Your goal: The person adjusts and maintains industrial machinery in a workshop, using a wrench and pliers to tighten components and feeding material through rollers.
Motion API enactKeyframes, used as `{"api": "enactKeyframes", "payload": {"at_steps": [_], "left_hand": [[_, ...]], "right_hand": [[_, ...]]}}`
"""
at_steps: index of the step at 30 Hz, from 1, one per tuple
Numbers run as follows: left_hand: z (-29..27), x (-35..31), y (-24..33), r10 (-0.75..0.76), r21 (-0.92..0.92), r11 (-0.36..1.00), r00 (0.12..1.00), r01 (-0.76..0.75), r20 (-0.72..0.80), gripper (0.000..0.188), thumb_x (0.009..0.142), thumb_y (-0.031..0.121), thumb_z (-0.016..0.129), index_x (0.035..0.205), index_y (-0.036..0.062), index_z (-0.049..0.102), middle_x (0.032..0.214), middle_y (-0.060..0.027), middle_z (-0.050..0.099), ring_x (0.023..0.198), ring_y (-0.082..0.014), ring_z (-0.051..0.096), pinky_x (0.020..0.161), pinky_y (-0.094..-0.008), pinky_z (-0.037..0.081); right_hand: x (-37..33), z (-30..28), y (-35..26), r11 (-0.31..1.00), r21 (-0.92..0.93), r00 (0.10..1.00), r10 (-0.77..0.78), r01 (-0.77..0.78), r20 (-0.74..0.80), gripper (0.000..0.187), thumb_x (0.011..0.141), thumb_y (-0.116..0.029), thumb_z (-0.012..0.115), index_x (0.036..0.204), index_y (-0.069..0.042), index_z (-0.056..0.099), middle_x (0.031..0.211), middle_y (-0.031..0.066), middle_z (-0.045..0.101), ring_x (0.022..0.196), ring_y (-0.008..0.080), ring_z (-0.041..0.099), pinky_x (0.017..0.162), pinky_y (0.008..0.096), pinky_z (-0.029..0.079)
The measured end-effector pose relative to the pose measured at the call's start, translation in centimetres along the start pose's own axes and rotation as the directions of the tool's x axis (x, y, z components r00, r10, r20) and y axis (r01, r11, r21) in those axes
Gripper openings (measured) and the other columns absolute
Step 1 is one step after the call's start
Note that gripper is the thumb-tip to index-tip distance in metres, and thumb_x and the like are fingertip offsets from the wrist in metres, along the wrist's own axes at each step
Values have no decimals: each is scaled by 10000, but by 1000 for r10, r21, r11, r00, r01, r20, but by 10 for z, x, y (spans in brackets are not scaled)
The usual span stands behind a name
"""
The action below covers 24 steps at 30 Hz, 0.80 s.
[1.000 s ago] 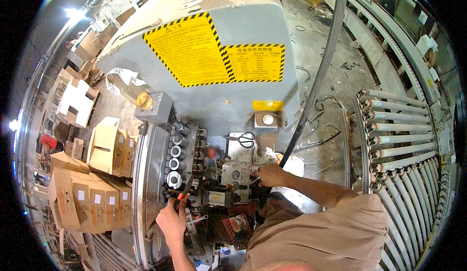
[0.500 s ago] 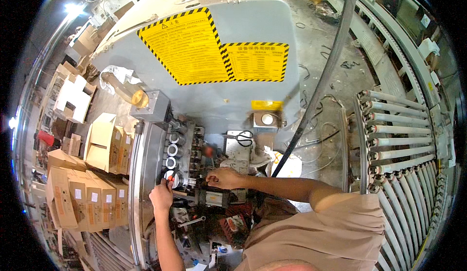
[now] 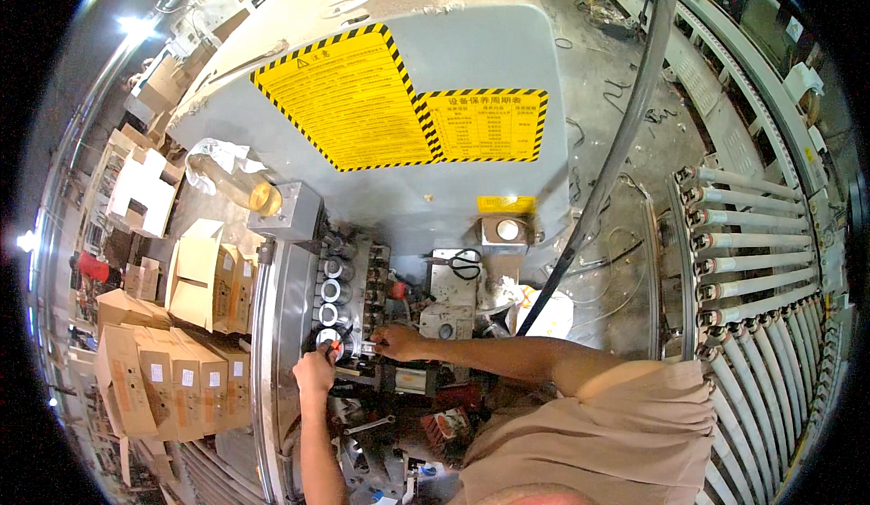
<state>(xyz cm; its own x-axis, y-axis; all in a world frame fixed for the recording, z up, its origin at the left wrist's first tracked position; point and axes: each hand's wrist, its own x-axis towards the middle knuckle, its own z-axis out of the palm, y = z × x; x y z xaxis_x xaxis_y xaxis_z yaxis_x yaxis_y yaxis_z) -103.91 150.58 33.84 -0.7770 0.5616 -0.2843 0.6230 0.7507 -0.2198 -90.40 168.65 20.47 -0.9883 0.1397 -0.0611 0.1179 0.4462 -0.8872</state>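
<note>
My left hand (image 3: 314,369) is closed around a small red-and-black tool (image 3: 336,349), whose exact kind I cannot make out. It is held at the nearest of several white-faced round rollers (image 3: 330,312), which stand in a row along the machine. Opposite, my right hand (image 3: 396,342) has its fingers pressed together beside a small silver metal part (image 3: 368,347). Whether the fingers grip that part is hidden. Below the hands, an open-ended wrench (image 3: 372,424) lies among dark machine parts.
Black-handled scissors (image 3: 466,264) rest on a light plate beyond my right hand. The grey machine housing (image 3: 381,192) rises ahead. A dark cable (image 3: 594,197) slants past on the right, near a roller conveyor (image 3: 748,265). Cardboard boxes (image 3: 172,369) stand at the left.
My left hand has moved slightly right and nearer with the tool. My right hand has shifted a little left relative to the machine, toward the rollers. The whole view has moved slightly.
</note>
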Motion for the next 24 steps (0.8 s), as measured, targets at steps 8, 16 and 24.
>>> {"api": "enactKeyframes", "payload": {"at_steps": [8,16,24], "left_hand": [[19,8,-16,-88,8,996,985,87,150,466,994,456,533,1211,53,622,1070,-231,704,1028,-402,693,880,-546,530],[-9,35,-15,1,-26,1000,999,0,49,330,952,433,602,1092,165,734,939,-187,738,898,-395,722,774,-531,568],[3,49,-4,-6,65,998,979,-7,202,313,917,354,611,951,88,772,888,-192,739,869,-386,730,770,-505,578]], "right_hand": [[32,33,17,995,13,960,93,-100,264,313,963,-332,582,1082,-49,644,1092,146,652,1005,324,620,913,462,488],[67,16,23,983,142,968,82,-118,238,491,1010,-465,566,1276,-56,617,1202,158,680,1127,314,643,964,436,500],[81,36,16,999,22,935,20,-30,354,414,1004,-376,591,1243,-40,614,1127,199,679,1058,368,655,903,456,510]]}}
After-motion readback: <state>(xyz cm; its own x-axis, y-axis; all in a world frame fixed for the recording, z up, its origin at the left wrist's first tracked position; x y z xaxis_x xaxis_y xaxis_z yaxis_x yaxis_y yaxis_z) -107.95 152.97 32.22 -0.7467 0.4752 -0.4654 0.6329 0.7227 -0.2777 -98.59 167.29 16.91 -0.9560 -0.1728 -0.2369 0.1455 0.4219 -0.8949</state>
